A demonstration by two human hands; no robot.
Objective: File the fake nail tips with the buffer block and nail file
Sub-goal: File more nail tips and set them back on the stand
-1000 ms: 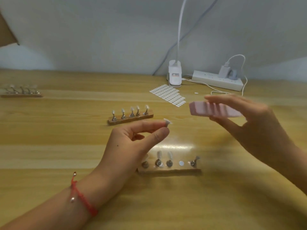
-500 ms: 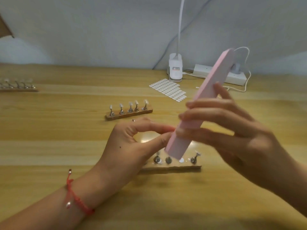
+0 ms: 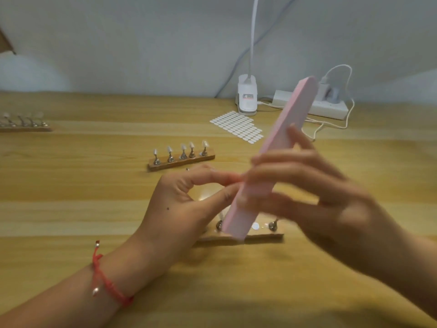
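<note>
Two hands are working above a wooden table (image 3: 94,185). Left hand (image 3: 186,204), red bracelet (image 3: 104,280) at the wrist: thumb and forefinger are pinching a tip (image 3: 238,183), mostly hiding it, against the block's left face. Right hand (image 3: 319,202), blurred: fingers are curling round the pink block (image 3: 272,162), holding it tilted, its lower end hanging over the near stand (image 3: 260,239). A centre stand (image 3: 182,160) and a far-left stand (image 3: 23,127) are carrying tips. A sticker sheet (image 3: 236,126), lamp clamp (image 3: 247,98) and power strip (image 3: 331,110) are sitting far right.
</note>
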